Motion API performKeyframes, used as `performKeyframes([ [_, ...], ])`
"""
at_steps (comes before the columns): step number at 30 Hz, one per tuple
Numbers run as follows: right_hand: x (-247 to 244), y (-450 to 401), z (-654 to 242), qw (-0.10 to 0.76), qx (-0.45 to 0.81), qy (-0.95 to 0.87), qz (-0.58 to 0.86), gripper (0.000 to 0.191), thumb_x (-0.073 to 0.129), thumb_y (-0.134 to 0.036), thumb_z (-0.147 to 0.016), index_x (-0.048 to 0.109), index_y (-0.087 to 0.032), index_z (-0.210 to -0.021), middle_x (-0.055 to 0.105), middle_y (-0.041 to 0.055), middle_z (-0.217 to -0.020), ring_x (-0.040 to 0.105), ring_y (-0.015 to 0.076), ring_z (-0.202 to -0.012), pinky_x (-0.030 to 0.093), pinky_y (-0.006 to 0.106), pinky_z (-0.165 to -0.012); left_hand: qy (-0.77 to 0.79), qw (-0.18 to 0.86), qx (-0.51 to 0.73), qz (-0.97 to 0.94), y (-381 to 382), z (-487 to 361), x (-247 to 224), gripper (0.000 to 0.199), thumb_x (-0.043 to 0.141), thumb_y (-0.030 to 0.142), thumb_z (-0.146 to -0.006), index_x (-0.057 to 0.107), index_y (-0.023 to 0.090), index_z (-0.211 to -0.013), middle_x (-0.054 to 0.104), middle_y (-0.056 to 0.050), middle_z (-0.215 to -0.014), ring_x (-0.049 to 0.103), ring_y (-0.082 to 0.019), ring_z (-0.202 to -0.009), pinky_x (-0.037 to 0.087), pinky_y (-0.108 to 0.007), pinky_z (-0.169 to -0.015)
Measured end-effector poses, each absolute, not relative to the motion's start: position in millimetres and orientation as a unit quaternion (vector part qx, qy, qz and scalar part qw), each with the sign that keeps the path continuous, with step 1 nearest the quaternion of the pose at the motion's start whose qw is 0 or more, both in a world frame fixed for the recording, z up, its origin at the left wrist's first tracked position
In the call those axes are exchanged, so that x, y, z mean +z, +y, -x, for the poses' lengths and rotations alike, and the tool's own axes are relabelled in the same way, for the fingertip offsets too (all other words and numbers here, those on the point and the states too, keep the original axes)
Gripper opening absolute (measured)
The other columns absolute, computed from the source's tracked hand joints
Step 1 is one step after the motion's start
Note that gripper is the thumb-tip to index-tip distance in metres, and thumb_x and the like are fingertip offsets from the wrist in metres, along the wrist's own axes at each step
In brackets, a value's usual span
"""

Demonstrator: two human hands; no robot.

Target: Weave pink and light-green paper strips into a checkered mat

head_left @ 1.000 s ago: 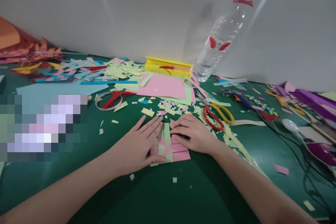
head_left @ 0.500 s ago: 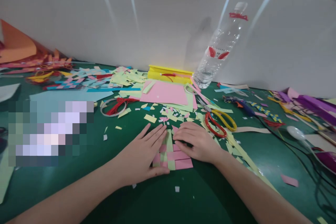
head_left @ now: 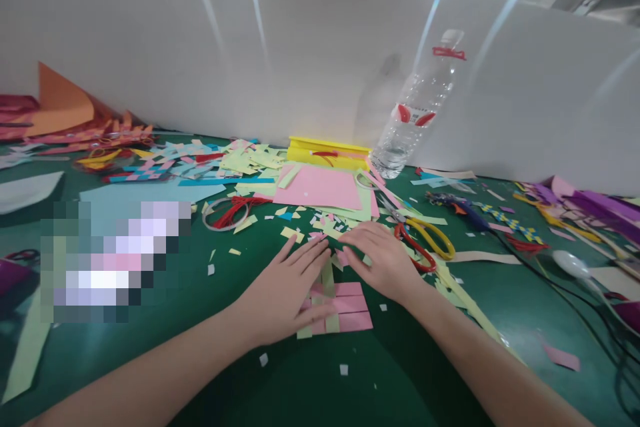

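A small woven mat of pink and pale green paper strips [head_left: 353,305] lies on the green table in front of me. My left hand [head_left: 287,300] is spread over its left side, fingers stretched forward and thumb across the strips, hiding much of the weave. Just past the mat's upper right, my right hand [head_left: 384,261] hovers with fingers loosely bent and thumb apart. Near its fingertips is a small pink paper piece [head_left: 342,257]; whether they touch is unclear. Scissors with red and yellow handles [head_left: 431,240] lie to the right of that hand.
Paper scraps [head_left: 253,163] and a pink sheet [head_left: 320,187] lie behind the hands. A clear bottle [head_left: 420,107] leans toward the white partition [head_left: 300,47]. To the right are a dark-handled tool with a cable [head_left: 473,210] and a white spoon [head_left: 570,263]. A cord loop [head_left: 225,213] lies left.
My right hand has lifted off the mat and shifted up and away, uncovering its right side. My left thumb now lies across the strips. The view has tilted slightly upward.
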State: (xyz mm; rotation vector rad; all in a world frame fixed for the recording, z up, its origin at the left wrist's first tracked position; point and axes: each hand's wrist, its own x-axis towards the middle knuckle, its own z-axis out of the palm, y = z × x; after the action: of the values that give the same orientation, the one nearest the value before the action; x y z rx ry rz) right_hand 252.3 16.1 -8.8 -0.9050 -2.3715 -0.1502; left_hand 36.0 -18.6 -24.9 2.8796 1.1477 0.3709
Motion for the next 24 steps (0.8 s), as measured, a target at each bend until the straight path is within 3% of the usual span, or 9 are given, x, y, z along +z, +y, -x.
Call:
performKeyframes([
  [7, -5, 57, -236, 0.196, -0.034, -0.870, 0.451, 0.030, 0.046, -0.029, -0.093, 0.062, -0.014, -0.113, 0.057, 0.0133, -0.127, 0.050, 0.0253, -0.120, 0.039, 0.044, -0.102, 0.412, -0.058, 0.177, -0.892, 6, -45, -22, 0.044, 0.034, 0.041, -0.097, 0.051, 0.011, -0.125, 0.058, -0.012, -0.130, 0.047, -0.024, -0.125, 0.026, -0.045, -0.111],
  [13, -15, 88, -225, 0.186, -0.044, -0.872, 0.451, 0.026, 0.050, -0.027, -0.090, 0.067, -0.012, -0.103, 0.056, 0.0163, -0.128, 0.050, 0.0273, -0.121, 0.037, 0.046, -0.103, 0.428, -0.080, 0.187, -0.881, 48, -49, -14, 0.028, 0.043, 0.026, -0.093, 0.063, 0.008, -0.100, 0.068, -0.014, -0.103, 0.060, -0.027, -0.101, 0.043, -0.043, -0.093],
  [18, -17, 92, -220, 0.201, -0.056, -0.872, 0.443, 0.025, 0.048, -0.024, -0.089, 0.065, -0.015, -0.107, 0.063, 0.0125, -0.119, 0.054, 0.0259, -0.115, 0.033, 0.048, -0.105, 0.443, -0.077, 0.212, -0.868, 69, -50, -15, 0.024, 0.042, 0.018, -0.091, 0.065, 0.012, -0.086, 0.070, -0.012, -0.088, 0.063, -0.026, -0.088, 0.048, -0.040, -0.081],
  [21, -20, 89, -218, 0.220, -0.061, -0.863, 0.451, 0.028, 0.047, -0.022, -0.089, 0.061, -0.015, -0.112, 0.064, 0.0121, -0.117, 0.053, 0.0258, -0.116, 0.024, 0.051, -0.110, 0.458, -0.068, 0.241, -0.853, 71, -49, -19, 0.022, 0.042, 0.016, -0.089, 0.064, 0.013, -0.086, 0.070, -0.010, -0.087, 0.063, -0.024, -0.087, 0.049, -0.038, -0.081],
  [24, -25, 86, -217, 0.242, -0.060, -0.850, 0.464, 0.033, 0.045, -0.022, -0.089, 0.057, -0.014, -0.118, 0.060, 0.0134, -0.122, 0.051, 0.0254, -0.120, 0.022, 0.050, -0.112, 0.467, -0.060, 0.264, -0.842, 72, -48, -22, 0.020, 0.044, 0.015, -0.088, 0.063, 0.014, -0.094, 0.070, -0.010, -0.096, 0.062, -0.023, -0.093, 0.049, -0.037, -0.084],
])
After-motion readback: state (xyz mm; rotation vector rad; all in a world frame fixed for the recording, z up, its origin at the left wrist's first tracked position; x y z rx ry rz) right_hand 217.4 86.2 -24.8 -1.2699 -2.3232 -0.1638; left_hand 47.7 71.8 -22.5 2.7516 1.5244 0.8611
